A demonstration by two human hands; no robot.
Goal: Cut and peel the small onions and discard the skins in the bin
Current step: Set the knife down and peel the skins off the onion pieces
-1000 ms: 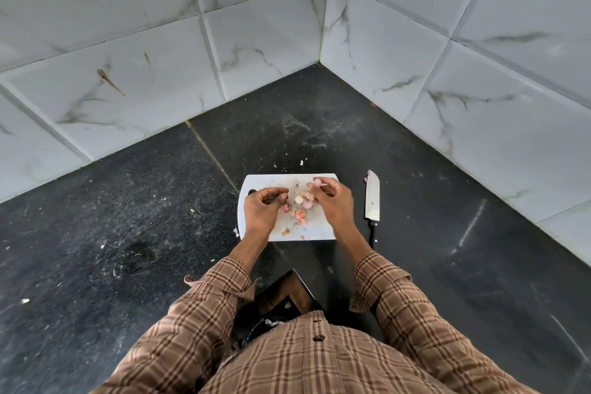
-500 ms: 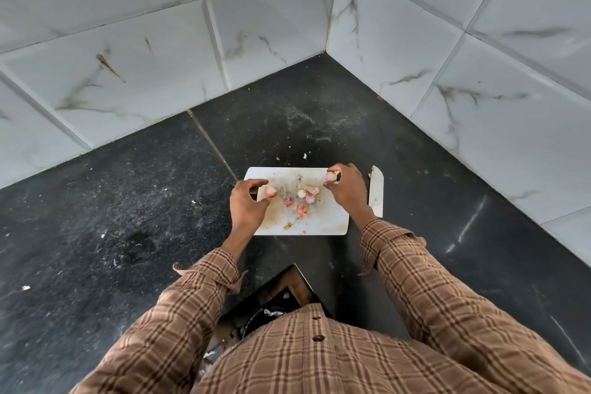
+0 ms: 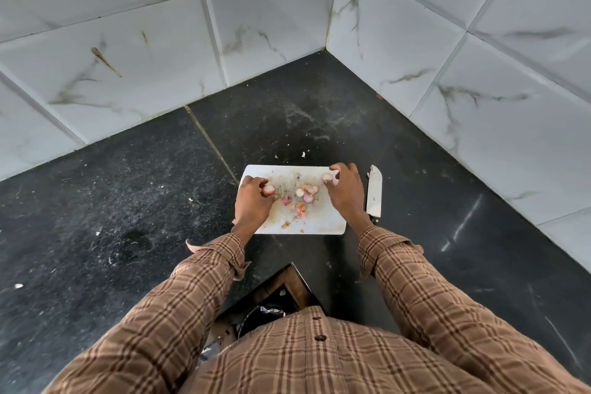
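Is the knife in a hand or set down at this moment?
Set down. The knife lies flat on the dark counter beside the cutting board, right of the right hand, which holds an onion piece instead.

The cutting board (image 3: 323, 221) is white, smudged with faint pink and brownish stains. The onion pieces (image 3: 307, 191) on it are pale pink and white, with a brighter orange-pink scrap of skin (image 3: 300, 208) near the middle. The knife blade (image 3: 374, 193) to the right is pale silver-grey. The desk (image 3: 128, 201) is black stone, speckled with fine white flecks and scuffs. The wall tiles (image 3: 160, 41) are white marble with grey and brown veins. The shirt sleeves (image 3: 179, 307) are brown plaid, crossed by darker brown and cream lines.
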